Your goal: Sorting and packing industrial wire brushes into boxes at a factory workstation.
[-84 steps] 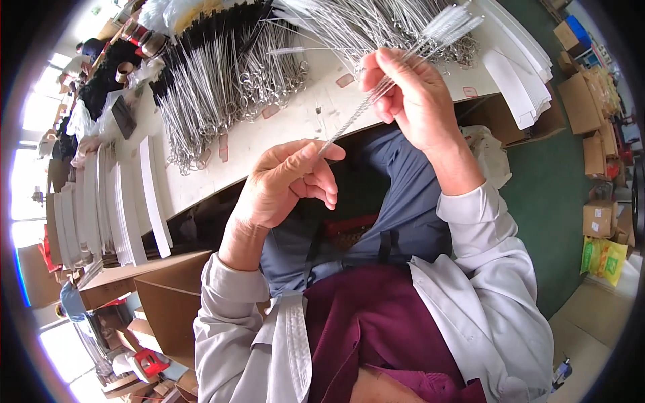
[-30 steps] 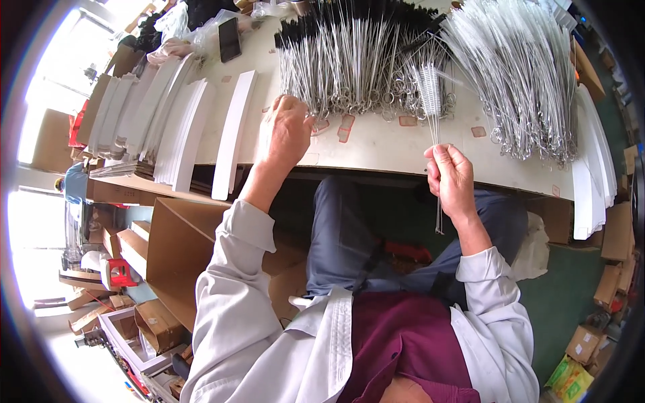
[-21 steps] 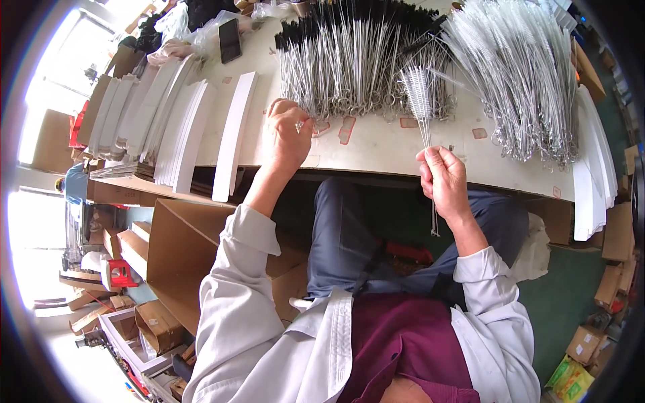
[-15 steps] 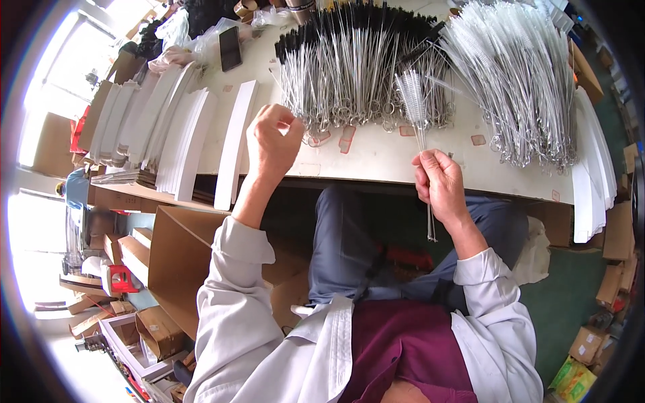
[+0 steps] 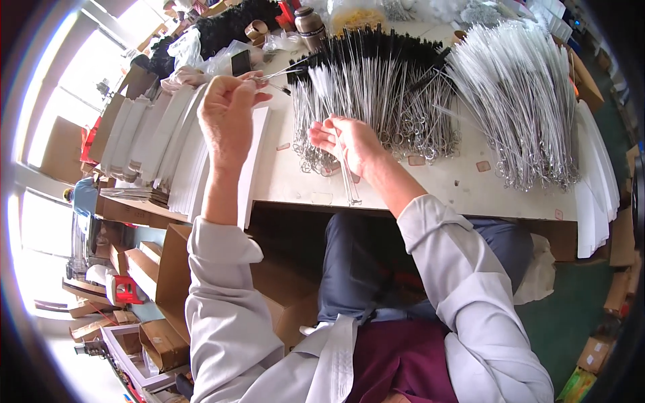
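1. Up in the upper left of the frame went the left hand (image 5: 227, 117), fingertips pinched narrow on the looped ends of some black brushes (image 5: 281, 72); how many, one could not tell.
2. And there, mid-frame, the right hand (image 5: 356, 141) held a slim bundle of white brushes (image 5: 323, 82) between thumb and fingers, bristles up, loops hanging above the table (image 5: 430, 191).
3. The black tips reached toward the black pile (image 5: 383, 80), upper middle; a light, straight draw looked best, lest wires snag.
4. The bundle's bristles overlapped that pile in view, touching or not unclear; holding them clear seemed wise.
5. A firm grip on bare wire, below the bristles, probably kept them uncrushed.
6. The white pile (image 5: 514, 107), upper right, lay well apart from both hands.
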The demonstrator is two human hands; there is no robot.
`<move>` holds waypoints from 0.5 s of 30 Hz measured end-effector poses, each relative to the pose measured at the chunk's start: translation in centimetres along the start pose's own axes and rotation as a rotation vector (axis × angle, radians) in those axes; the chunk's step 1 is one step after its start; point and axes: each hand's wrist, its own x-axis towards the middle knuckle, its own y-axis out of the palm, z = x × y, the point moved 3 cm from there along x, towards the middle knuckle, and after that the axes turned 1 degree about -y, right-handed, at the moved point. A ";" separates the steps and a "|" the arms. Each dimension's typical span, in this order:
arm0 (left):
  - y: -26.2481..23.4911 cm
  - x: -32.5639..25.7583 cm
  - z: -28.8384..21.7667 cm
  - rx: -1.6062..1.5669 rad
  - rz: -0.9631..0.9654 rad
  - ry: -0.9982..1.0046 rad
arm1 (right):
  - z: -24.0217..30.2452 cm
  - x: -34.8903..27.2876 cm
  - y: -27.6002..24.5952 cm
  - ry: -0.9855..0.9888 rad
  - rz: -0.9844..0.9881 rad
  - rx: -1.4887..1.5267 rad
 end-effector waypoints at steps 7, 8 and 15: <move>-5.4 0.3 -6.8 -0.015 -0.072 0.055 | 0.7 -1.9 0.4 -0.276 -0.150 -0.112; -6.1 0.3 -7.8 0.024 -0.059 0.031 | 1.7 -2.9 0.0 -0.369 -0.161 -0.206; -6.8 -2.7 -12.2 -0.195 0.240 -0.093 | 7.1 -7.8 2.6 -0.720 0.217 -0.544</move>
